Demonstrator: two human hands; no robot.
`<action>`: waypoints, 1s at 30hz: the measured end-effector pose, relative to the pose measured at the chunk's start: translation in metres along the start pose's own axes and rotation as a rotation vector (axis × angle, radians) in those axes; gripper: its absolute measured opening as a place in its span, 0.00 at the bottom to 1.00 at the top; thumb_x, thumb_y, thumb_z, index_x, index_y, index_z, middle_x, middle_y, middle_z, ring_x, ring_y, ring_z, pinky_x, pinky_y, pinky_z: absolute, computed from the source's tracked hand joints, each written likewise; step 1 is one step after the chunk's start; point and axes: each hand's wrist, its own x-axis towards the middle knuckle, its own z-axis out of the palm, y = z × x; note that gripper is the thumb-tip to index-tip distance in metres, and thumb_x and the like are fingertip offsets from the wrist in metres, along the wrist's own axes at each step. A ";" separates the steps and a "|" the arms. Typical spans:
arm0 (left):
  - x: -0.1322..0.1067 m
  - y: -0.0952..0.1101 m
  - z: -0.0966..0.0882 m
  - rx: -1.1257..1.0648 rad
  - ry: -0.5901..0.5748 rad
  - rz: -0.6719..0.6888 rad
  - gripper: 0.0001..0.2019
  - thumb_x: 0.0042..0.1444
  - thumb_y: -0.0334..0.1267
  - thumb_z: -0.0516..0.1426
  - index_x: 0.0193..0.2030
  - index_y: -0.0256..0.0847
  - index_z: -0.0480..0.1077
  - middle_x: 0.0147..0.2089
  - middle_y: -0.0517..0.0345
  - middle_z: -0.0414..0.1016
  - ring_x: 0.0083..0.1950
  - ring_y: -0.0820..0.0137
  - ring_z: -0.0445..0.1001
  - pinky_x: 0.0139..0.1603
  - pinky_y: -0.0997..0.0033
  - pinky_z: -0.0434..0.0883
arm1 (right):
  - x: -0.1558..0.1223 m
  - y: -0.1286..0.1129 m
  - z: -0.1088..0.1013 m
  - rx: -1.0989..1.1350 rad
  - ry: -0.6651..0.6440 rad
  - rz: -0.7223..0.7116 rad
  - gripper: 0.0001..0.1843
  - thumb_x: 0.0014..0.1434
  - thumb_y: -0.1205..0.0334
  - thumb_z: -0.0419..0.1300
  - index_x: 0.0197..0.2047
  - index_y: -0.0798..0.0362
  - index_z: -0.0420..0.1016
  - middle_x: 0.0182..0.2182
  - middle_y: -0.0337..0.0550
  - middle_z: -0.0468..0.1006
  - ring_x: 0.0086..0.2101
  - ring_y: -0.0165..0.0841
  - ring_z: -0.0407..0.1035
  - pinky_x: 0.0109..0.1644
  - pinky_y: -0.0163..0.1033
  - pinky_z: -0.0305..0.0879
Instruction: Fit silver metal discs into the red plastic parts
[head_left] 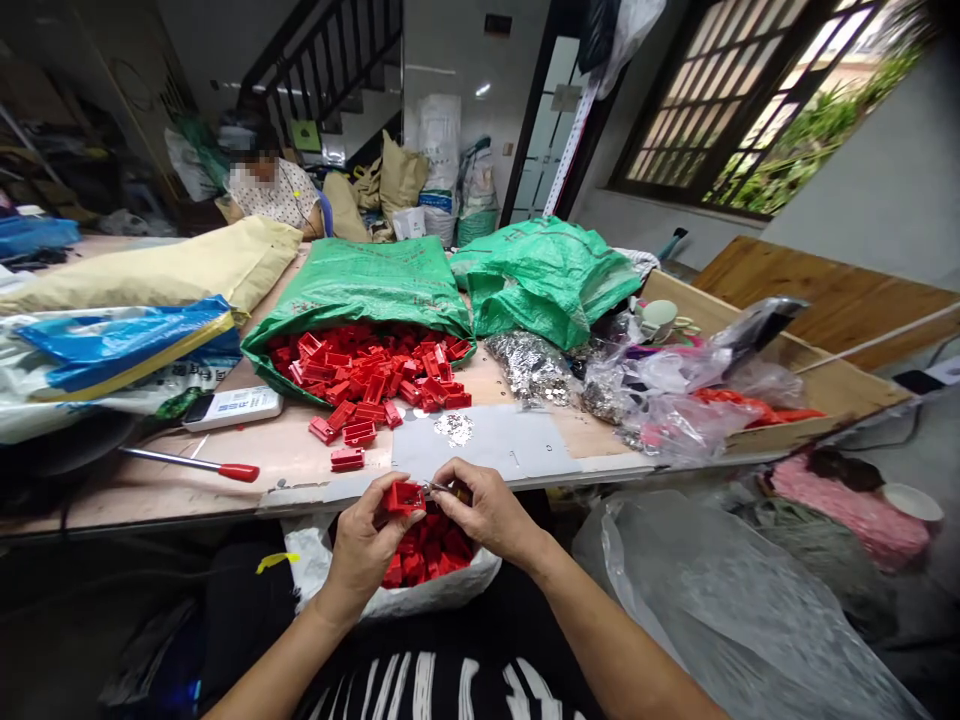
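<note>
My left hand [365, 541] pinches a small red plastic part [405, 496] just below the table edge. My right hand [484, 508] is closed on a thin tool whose metal tip [436, 488] touches that red part. Under both hands a white bag [442, 592] on my lap holds more red parts. On the table ahead, a heap of the same red parts [371, 378] spills out of a green bag [360, 285]. A small pile of tiny silver metal pieces [454, 428] lies on a grey sheet [517, 445].
A red-handled screwdriver [196, 463] and a white remote [234, 407] lie at left by yellow and blue-white sacks. Bags of silver pieces [532, 365], clear plastic bags and a wooden tray [810, 375] stand right. Another person [276, 190] sits at the far end.
</note>
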 end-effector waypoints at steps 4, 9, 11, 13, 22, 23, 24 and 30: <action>-0.001 0.010 0.001 -0.442 -0.188 -0.290 0.30 0.52 0.43 0.62 0.62 0.45 0.60 0.36 0.59 0.75 0.33 0.69 0.75 0.37 0.69 0.73 | 0.004 -0.002 0.005 -0.026 0.003 -0.037 0.03 0.59 0.66 0.57 0.37 0.53 0.71 0.29 0.36 0.74 0.24 0.24 0.61 0.30 0.31 0.58; 0.000 0.016 -0.001 -0.773 -0.259 -0.487 0.22 0.57 0.44 0.58 0.57 0.40 0.65 0.30 0.56 0.74 0.26 0.71 0.74 0.23 0.77 0.67 | 0.009 0.001 0.006 -0.079 0.003 -0.144 0.06 0.58 0.69 0.57 0.39 0.53 0.72 0.35 0.41 0.77 0.33 0.29 0.69 0.38 0.33 0.64; 0.001 0.015 -0.003 -0.838 -0.249 -0.541 0.16 0.56 0.43 0.58 0.49 0.38 0.69 0.28 0.56 0.74 0.24 0.72 0.73 0.21 0.79 0.65 | 0.010 0.003 0.005 -0.095 -0.004 -0.196 0.08 0.58 0.71 0.56 0.41 0.53 0.72 0.37 0.43 0.78 0.37 0.31 0.71 0.42 0.35 0.65; 0.002 0.014 -0.004 -0.888 -0.244 -0.587 0.12 0.56 0.43 0.58 0.41 0.37 0.71 0.26 0.56 0.73 0.22 0.74 0.72 0.19 0.80 0.64 | 0.011 0.003 0.005 -0.112 -0.010 -0.235 0.10 0.58 0.72 0.56 0.42 0.53 0.72 0.38 0.44 0.78 0.39 0.31 0.72 0.43 0.35 0.66; 0.003 0.016 -0.003 -0.969 -0.280 -0.687 0.08 0.59 0.39 0.54 0.35 0.35 0.68 0.23 0.57 0.68 0.19 0.77 0.67 0.17 0.82 0.61 | 0.012 0.001 -0.002 -0.225 -0.067 -0.300 0.13 0.58 0.72 0.55 0.45 0.51 0.72 0.39 0.45 0.78 0.39 0.34 0.72 0.44 0.38 0.67; 0.003 0.016 -0.002 -0.971 -0.280 -0.695 0.08 0.59 0.39 0.53 0.34 0.35 0.68 0.22 0.58 0.68 0.19 0.77 0.67 0.17 0.83 0.61 | 0.012 0.001 -0.002 -0.237 -0.081 -0.307 0.13 0.59 0.72 0.54 0.45 0.51 0.72 0.39 0.45 0.78 0.40 0.34 0.72 0.44 0.38 0.67; 0.003 0.016 -0.002 -0.973 -0.281 -0.701 0.08 0.59 0.38 0.53 0.34 0.35 0.68 0.22 0.58 0.67 0.19 0.77 0.66 0.16 0.83 0.61 | 0.012 0.001 -0.003 -0.250 -0.097 -0.313 0.12 0.59 0.71 0.54 0.45 0.51 0.72 0.39 0.45 0.78 0.40 0.34 0.72 0.44 0.38 0.67; 0.001 0.011 -0.002 -0.954 -0.233 -0.740 0.07 0.59 0.37 0.54 0.36 0.36 0.69 0.21 0.58 0.68 0.20 0.77 0.66 0.16 0.83 0.62 | 0.012 0.001 -0.004 -0.303 -0.165 -0.327 0.10 0.61 0.68 0.55 0.45 0.51 0.73 0.39 0.45 0.77 0.41 0.34 0.71 0.45 0.38 0.66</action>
